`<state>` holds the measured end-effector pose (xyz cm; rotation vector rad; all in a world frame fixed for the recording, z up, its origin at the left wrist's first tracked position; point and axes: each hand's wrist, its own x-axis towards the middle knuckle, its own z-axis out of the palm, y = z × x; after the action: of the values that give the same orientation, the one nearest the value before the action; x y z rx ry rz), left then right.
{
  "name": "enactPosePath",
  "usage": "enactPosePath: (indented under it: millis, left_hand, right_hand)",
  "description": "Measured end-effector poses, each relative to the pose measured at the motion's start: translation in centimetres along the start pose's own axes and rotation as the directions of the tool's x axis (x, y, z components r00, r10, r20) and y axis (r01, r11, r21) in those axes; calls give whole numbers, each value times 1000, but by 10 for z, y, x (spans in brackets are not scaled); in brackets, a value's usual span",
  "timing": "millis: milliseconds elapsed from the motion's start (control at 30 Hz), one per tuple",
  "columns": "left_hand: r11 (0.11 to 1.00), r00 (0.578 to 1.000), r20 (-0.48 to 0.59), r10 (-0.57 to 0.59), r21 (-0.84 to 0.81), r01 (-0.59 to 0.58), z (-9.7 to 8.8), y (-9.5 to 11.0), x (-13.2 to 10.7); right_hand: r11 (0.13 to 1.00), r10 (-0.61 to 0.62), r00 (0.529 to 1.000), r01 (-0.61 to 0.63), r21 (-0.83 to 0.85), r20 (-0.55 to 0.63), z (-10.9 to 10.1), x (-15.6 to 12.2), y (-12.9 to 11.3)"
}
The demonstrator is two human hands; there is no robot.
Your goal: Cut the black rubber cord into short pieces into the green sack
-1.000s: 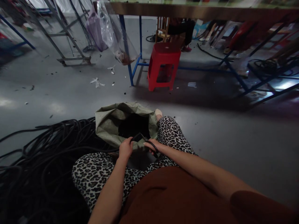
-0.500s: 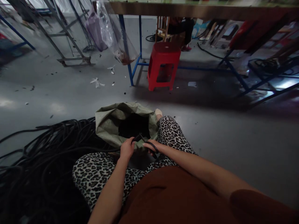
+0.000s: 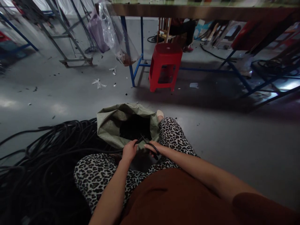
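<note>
My left hand is closed around a black rubber strip or hose, whose end points toward the mouth of a green woven sack. In my right hand is a pair of scissors with black handles; its fingers are in the loops. The blades meet the strip near its end, over the sack's near rim. The sack stands open between my legs, and its inside is dark, with black contents I cannot make out. From my left hand the strip runs left toward a large tangled heap of black strips.
A red plastic stool stands under a table with blue legs. Clear plastic bags hang at the table's left corner. A metal frame is at the back left. Beyond the table a person sits, legs visible. Scraps litter the floor.
The view has shifted slightly. The black strip's end and the scissor blades sit at a slightly different angle; both hands keep their hold.
</note>
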<state>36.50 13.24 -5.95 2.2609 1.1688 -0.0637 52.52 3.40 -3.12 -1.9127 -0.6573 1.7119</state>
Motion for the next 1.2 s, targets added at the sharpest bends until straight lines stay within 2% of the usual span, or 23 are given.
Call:
enactPosePath:
  millis: [167,367,533,733,1200]
  left_hand:
    - [1000,1000,11,15,-17,-15,2,-2,0]
    - [1000,1000,-15,15,-26,-15,4,-4,0]
    - [999,1000,-7,0,-34,-1,2,-2,-1]
    - [998,999,-37,31,-48,-33,2,-6,-2]
    - [999,999,-23,31,-13,-31,5,-8,-2]
  right_hand:
    - [995,-4,1000,3,-104,-17,3,4,4]
    - [984,-70,997,63,-164,-36,2,4,5]
    - [974,-74,995,58,-221,-66,2,1,1]
    - [981,-51,994,32,-190,-95,2,2,0]
    - [983,-69,996,60,-175,-50,2,15,13]
